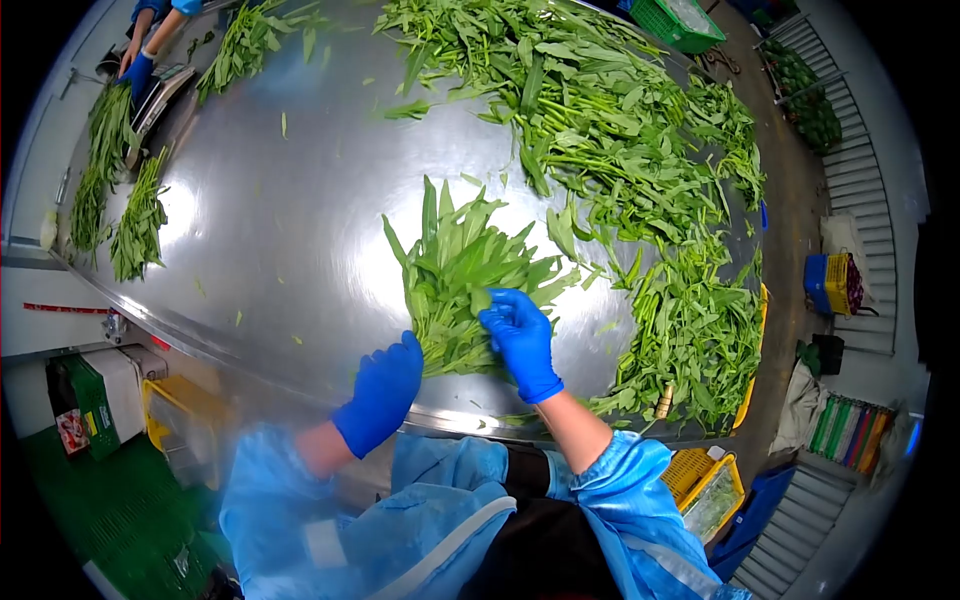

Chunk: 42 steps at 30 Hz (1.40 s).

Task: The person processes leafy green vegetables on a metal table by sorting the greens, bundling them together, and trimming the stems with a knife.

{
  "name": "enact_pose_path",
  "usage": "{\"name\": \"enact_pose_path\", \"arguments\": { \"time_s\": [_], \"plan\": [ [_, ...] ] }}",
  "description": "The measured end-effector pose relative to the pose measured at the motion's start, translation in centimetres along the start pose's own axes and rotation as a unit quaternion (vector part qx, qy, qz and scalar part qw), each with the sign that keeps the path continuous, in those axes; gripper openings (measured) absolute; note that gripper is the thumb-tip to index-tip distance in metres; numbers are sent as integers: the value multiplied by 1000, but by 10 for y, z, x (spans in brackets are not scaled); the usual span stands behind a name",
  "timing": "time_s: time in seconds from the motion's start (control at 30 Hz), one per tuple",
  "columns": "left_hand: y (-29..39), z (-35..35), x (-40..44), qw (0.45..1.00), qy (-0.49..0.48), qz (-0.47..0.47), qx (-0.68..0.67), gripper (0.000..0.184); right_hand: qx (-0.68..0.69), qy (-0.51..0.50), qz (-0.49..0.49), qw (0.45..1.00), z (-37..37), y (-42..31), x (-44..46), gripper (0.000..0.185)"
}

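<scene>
Over steel table (310, 230), gloved hands (383, 388) (523, 342) partly curled, touching leafy bunch (460, 265).

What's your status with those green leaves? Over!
Left fingers at left edge of leafy bunch. Right fingers at its right side. Bunch on metal table. Nothing seen in the way.

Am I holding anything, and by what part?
Your right hand seems to hold the greens by a leaf; your left hand is at the stems, hold unclear.
</scene>
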State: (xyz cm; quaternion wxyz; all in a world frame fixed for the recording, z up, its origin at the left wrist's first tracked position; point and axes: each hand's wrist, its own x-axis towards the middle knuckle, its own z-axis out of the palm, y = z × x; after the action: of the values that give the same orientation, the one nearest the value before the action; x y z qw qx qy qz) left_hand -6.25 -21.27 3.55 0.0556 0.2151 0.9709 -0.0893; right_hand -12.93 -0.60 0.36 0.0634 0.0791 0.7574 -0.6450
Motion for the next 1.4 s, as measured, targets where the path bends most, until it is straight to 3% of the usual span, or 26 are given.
{"name": "enact_pose_path", "arguments": {
  "time_s": [0.07,0.13,0.2,0.27,0.33,0.4,0.43,0.47,0.5,0.53,0.57,0.6,0.67,0.73,0.8,0.87,0.93,1.0,1.07,1.1,1.13,1.2,1.27,1.3,1.33,1.4],
  "plan": [
    [-5,-15,4,999,-22,6,-34,42,134,80,22,987,-16,10,13,25],
    [-12,-28,4,995,-37,17,-93,45,262,135,164,941,-50,-31,31,17],
    [-26,-50,10,980,-51,43,-190,47,336,158,106,922,-83,-33,41,18],
    [-44,-86,28,923,-95,34,-371,52,284,233,96,925,-105,-26,44,21],
    [-59,-119,51,857,-176,15,-485,54,231,216,107,943,-131,11,43,23],
    [-74,-118,72,731,-234,16,-641,47,244,217,37,944,-132,66,33,20],
    [-81,-105,82,664,-281,22,-693,46,113,220,90,965,-133,81,27,19],
    [-88,-88,94,591,-326,27,-737,46,81,185,116,972,-126,82,17,20],
    [-95,-68,104,577,-347,41,-738,46,-84,136,-15,987,-121,97,12,18],
    [-107,-45,111,571,-365,29,-735,46,-276,96,-16,956,-120,112,3,16],
    [-121,-21,118,563,-382,14,-732,47,67,154,195,966,-102,87,-4,16],
    [-136,-7,124,555,-400,-3,-729,48,33,165,165,972,-101,95,-6,18],
    [-170,-13,130,715,-363,-14,-597,51,63,167,166,970,-101,82,-3,13],
    [-231,17,129,730,-366,-13,-577,54,67,157,184,968,-99,73,-2,16],
    [-319,79,119,835,-288,33,-468,52,53,156,184,969,-98,81,-3,18],
    [-381,88,119,878,-309,-39,-363,52,38,162,183,969,-96,69,-2,18],
    [-380,26,139,852,-378,-177,-316,52,29,145,190,971,-98,58,-2,17],
    [-449,87,124,861,-341,-192,-324,54,29,137,187,972,-98,59,-2,18],
    [-460,91,131,868,-311,-206,-328,65,25,126,187,974,-99,62,-1,18],
    [-485,131,125,900,-251,-186,-304,75,21,120,187,975,-100,63,-2,18],
    [-513,165,118,885,-265,-213,-317,95,16,112,189,975,-100,63,-2,19],
    [-455,103,143,919,-287,-267,-30,119,4,115,180,977,-101,63,-3,19],
    [-413,66,157,886,-319,-322,96,127,-25,110,157,981,-102,62,-4,20],
    [-423,82,153,898,-272,-303,169,110,-44,104,155,981,-102,60,-4,20],
    [-430,97,151,921,-157,-314,172,90,-62,99,151,982,-103,57,-2,20],
    [-346,15,184,947,-56,-285,136,76,-113,109,92,983,-105,58,0,20]
  ]
}}
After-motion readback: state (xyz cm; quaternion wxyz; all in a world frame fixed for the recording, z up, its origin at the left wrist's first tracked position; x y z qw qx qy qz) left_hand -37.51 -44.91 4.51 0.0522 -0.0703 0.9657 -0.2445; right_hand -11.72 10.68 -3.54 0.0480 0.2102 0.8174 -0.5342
